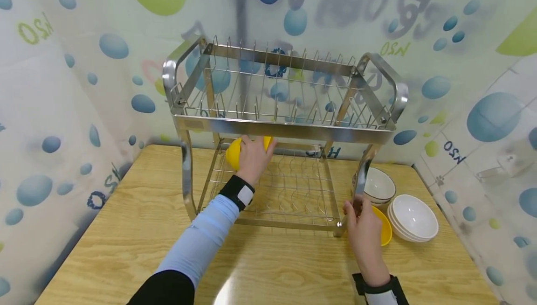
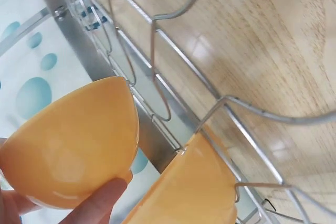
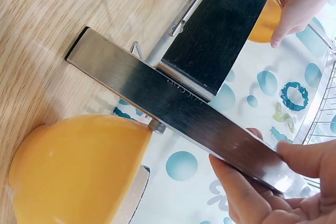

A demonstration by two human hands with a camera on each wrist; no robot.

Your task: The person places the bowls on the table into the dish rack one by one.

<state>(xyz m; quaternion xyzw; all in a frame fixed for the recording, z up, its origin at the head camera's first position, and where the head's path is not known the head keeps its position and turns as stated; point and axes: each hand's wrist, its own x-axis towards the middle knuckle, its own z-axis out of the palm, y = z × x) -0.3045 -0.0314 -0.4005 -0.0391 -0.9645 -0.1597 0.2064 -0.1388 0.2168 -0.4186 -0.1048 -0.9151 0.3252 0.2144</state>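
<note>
A two-tier metal dish rack (image 1: 285,130) stands on the wooden table. My left hand (image 1: 251,158) reaches into its lower tier and holds a yellow bowl (image 2: 73,140), the thumb along its outside. Beside that bowl, a second yellow bowl (image 2: 191,184) rests tilted among the rack's wires. In the head view the hand partly hides the yellow. My right hand (image 1: 366,232) grips the rack's front right leg (image 3: 226,135), thumb on one side and fingers on the other. Close by that hand on the table is another yellow bowl (image 1: 383,228), partly covered by it.
Right of the rack stand a stack of white bowls (image 1: 415,218) and dark-rimmed white bowls (image 1: 379,186), partly behind the leg. The upper tier (image 1: 285,128) overhangs my left hand. A patterned curtain (image 1: 84,123) surrounds the table (image 1: 138,249) at the back and sides.
</note>
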